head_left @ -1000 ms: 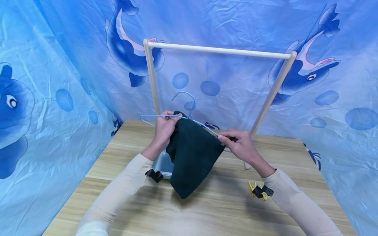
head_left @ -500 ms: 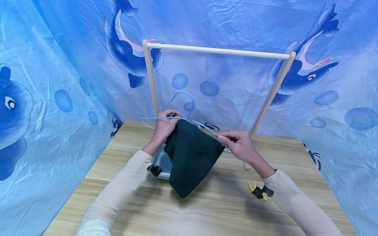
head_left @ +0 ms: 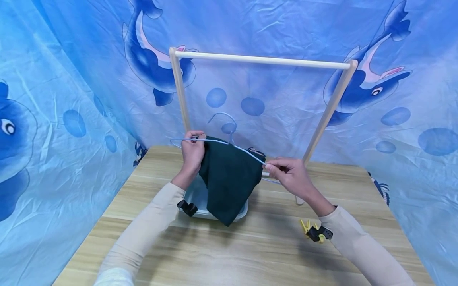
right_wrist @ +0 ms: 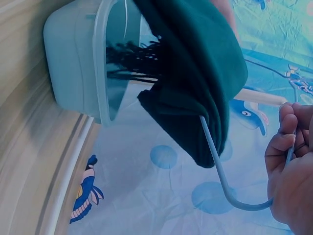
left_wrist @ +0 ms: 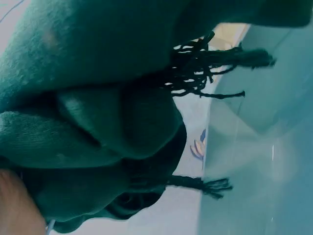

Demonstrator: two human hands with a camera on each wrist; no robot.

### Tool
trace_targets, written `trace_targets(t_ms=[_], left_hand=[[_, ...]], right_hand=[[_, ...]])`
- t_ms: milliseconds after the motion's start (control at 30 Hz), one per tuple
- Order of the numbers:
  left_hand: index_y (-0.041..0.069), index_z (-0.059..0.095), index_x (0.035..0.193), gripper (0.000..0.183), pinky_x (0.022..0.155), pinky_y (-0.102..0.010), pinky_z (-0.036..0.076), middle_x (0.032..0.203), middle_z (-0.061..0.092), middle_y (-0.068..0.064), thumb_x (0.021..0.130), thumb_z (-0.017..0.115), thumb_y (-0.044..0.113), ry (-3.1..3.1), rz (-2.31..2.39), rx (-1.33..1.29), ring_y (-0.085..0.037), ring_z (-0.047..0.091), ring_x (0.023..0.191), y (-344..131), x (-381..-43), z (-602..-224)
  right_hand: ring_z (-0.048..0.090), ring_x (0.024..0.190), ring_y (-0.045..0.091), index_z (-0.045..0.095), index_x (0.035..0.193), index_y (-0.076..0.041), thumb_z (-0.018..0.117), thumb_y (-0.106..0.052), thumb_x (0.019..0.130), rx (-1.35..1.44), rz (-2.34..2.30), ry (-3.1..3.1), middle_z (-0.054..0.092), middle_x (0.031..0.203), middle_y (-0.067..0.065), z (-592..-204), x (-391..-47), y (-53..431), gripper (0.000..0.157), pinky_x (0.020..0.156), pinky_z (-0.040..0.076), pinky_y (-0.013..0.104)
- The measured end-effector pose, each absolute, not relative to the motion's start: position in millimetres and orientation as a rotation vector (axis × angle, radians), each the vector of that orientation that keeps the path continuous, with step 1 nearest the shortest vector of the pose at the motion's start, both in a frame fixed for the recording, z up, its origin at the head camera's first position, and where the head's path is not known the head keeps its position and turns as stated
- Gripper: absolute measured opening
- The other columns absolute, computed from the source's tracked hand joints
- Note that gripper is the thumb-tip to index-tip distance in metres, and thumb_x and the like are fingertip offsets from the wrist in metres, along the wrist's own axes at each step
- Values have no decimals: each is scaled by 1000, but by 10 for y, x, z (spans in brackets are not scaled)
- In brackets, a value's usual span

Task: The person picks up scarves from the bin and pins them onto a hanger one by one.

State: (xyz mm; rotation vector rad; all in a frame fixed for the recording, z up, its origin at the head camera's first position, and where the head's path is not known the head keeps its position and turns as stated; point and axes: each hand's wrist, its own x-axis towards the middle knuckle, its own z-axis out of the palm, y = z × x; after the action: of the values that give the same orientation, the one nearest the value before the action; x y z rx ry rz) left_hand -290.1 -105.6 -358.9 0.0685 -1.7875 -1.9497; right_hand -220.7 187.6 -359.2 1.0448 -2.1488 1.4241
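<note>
One green scarf (head_left: 230,176) hangs on a blue hanger (head_left: 249,153) above a tub (right_wrist: 73,63), right grip (head_left: 289,173) pinching the hanger, left grip (head_left: 193,151) apparently both; a steeper tilt could slide the scarf off.

Green textile (head_left: 232,178) at left hand (head_left: 193,153): matt, napped cloth, yarn fringe. Hanger (right_wrist: 220,168) in right hand (head_left: 291,176): smooth finish. Bin (right_wrist: 73,63) below left hand: translucent, smooth plastic. Counter (head_left: 229,256) below right hand: wood-grain surface. Backdrop (head_left: 286,24) beyond: creased, satiny cloth.
</note>
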Motion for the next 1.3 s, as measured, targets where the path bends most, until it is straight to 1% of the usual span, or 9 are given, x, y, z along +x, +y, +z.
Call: trace_targets(t_ms=[200, 400, 533, 600, 700, 833, 1067, 1167, 1300], left_hand=[[-3, 71, 108, 18, 65, -21, 45, 85, 59, 2, 98, 66, 11, -2026, -1911, 43, -9, 51, 73, -1082, -2884, -3595], [3, 75, 111, 25, 66, -20, 49, 84, 61, 3, 99, 66, 23, -2170, -1885, 69, -7, 56, 70, -1120, -2865, -3613], [4, 72, 123, 34, 79, -26, 53, 109, 67, -4, 102, 60, 29, -2236, -1892, -23, -11, 61, 88, -1148, -2812, -3616], [4, 68, 131, 39, 88, -33, 52, 120, 66, -11, 103, 56, 30, -2288, -1864, -115, -18, 62, 99, -1162, -2772, -3611], [8, 60, 141, 47, 102, -44, 46, 139, 57, -16, 101, 55, 32, -2413, -1733, -250, -27, 56, 120, -1186, -2700, -3606], [13, 50, 150, 60, 112, -52, 40, 151, 38, -21, 97, 64, 37, -2574, -1522, -414, -37, 47, 134, -1227, -2608, -3629], [19, 59, 141, 54, 103, -49, 48, 141, 39, -18, 93, 76, 37, -2618, -1306, -535, -33, 44, 124, -1281, -2514, -3646], [18, 63, 135, 51, 93, -47, 50, 136, 42, -16, 92, 78, 39, -2629, -1227, -504, -31, 43, 116, -1278, -2480, -3624], [13, 65, 134, 51, 94, -43, 54, 137, 47, -17, 91, 79, 36, -2627, -1150, -474, -31, 53, 114, -1259, -2428, -3600]], right_hand=[[46, 53, 11, 77, 98, 4, 64, 10, 95, 1013, 1446, -2136, 59, 68, 5, -3590, -2243, 1898, 15, 49, 38, 25], [50, 54, 14, 78, 99, 1, 64, 5, 97, 959, 1447, -2192, 63, 71, 7, -3561, -2239, 1909, 15, 51, 44, 24], [50, 54, 16, 78, 99, 1, 63, 5, 98, 943, 1470, -2209, 63, 72, 14, -3548, -2241, 1911, 15, 52, 45, 24], [50, 54, 17, 78, 98, 1, 63, 5, 98, 938, 1474, -2215, 62, 71, 17, -3545, -2245, 1914, 16, 51, 44, 24], [51, 55, 18, 78, 98, 0, 63, 4, 98, 930, 1470, -2224, 62, 71, 18, -3545, -2249, 1919, 16, 50, 44, 24], [52, 56, 18, 78, 98, 0, 64, 4, 98, 919, 1468, -2235, 63, 72, 15, -3543, -2252, 1921, 15, 51, 45, 24], [53, 56, 24, 79, 99, -1, 64, 2, 98, 914, 1463, -2254, 63, 73, 18, -3546, -2256, 1923, 14, 50, 45, 25], [51, 55, 25, 79, 99, -1, 65, 2, 98, 922, 1468, -2254, 63, 72, 9, -3542, -2254, 1923, 14, 50, 44, 25], [52, 56, 19, 78, 100, 0, 65, 2, 98, 928, 1470, -2247, 63, 73, -1, -3521, -2247, 1916, 14, 50, 44, 25]])
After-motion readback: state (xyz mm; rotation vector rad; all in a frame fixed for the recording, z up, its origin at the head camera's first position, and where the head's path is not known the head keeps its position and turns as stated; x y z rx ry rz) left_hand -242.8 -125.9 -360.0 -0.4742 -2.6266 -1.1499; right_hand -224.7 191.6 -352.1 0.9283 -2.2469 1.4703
